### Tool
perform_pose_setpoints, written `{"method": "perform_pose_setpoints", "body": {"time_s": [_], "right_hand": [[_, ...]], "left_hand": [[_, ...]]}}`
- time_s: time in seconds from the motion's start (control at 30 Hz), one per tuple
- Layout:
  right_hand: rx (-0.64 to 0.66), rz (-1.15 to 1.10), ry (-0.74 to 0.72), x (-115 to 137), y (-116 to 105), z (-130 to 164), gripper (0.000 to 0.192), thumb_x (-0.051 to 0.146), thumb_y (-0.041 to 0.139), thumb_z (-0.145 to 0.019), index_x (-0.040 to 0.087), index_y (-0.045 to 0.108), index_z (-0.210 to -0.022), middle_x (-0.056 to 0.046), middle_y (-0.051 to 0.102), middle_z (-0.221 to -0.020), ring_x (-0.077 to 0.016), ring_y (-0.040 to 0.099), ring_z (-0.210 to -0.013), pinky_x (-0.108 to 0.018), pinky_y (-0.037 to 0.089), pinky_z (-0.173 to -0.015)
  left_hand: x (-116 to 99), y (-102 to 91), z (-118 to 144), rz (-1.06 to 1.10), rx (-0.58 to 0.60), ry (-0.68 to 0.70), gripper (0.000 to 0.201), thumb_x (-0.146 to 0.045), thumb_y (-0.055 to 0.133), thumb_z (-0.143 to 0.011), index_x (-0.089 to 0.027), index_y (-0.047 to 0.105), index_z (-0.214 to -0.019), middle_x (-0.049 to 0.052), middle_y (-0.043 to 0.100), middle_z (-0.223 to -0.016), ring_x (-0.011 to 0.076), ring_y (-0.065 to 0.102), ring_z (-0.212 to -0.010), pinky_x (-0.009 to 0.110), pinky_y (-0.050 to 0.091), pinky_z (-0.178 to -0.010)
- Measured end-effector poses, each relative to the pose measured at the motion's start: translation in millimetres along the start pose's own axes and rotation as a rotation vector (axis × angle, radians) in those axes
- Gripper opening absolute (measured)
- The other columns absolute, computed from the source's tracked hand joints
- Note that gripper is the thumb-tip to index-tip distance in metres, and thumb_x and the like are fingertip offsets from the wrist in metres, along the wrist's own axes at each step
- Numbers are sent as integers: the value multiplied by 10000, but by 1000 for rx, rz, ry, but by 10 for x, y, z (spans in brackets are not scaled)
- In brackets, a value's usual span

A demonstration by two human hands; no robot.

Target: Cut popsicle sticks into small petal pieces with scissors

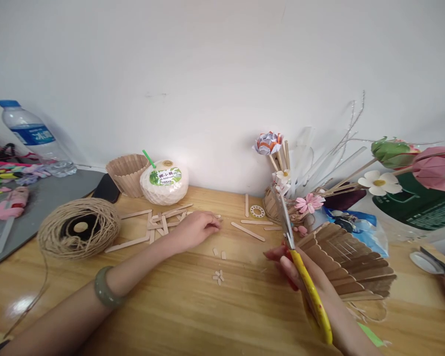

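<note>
My right hand (304,277) grips a pair of scissors (307,287) with yellow and red handles, blades pointing up and away. My left hand (198,228), a bangle on its wrist, rests low over the table beside a pile of wooden craft sticks (165,225). Its fingers are curled together, and what they may hold is hidden. A short stick end (218,216) shows just past the knuckles. Nearer to me, small cut stick pieces (218,277) lie in a little cluster, with two more cut pieces (219,254) just beyond. Loose whole sticks (247,231) lie between the hands.
On the left are a twine ball (79,230), a craft-stick cup (128,174), a white coconut drink (165,190) and a water bottle (37,136). A craft-stick basket (350,262) lies tipped at right, under paper flowers (380,183). A wooden ring (257,211) lies near the wall.
</note>
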State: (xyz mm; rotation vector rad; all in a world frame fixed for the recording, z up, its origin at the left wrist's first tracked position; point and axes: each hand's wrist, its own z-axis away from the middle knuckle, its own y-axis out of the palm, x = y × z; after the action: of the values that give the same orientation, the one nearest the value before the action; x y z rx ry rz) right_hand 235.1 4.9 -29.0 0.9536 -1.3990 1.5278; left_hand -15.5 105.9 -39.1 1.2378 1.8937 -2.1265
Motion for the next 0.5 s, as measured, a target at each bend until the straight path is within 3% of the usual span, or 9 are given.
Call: {"method": "perform_pose_setpoints", "body": {"time_s": [0.2,0.4,0.5], "right_hand": [[-104,-159,-92,-116,-22,-25,371,576,523,-795,225,608,-877,-36,630,-788,-226,571,-731,-328,455,-656],[-153,-354,-4,-70,20,-55,381,571,608,-739,213,599,-869,-59,646,-879,-243,614,-800,-295,464,-581],[-147,-373,-2,-81,19,-63,382,560,631,-723,201,597,-850,-65,638,-865,-232,609,-751,-280,446,-527]], "left_hand": [[84,-131,-121,-190,-60,-29,159,-181,508,-805,-175,657,-862,76,659,-966,228,586,-933,300,425,-781],[195,-269,-152,-223,-55,-99,82,-164,563,-721,-197,618,-669,23,666,-730,205,607,-744,260,394,-624],[170,-396,-109,-181,-99,-135,87,-203,546,-732,-205,603,-666,5,656,-696,190,598,-708,256,388,-618]]}}
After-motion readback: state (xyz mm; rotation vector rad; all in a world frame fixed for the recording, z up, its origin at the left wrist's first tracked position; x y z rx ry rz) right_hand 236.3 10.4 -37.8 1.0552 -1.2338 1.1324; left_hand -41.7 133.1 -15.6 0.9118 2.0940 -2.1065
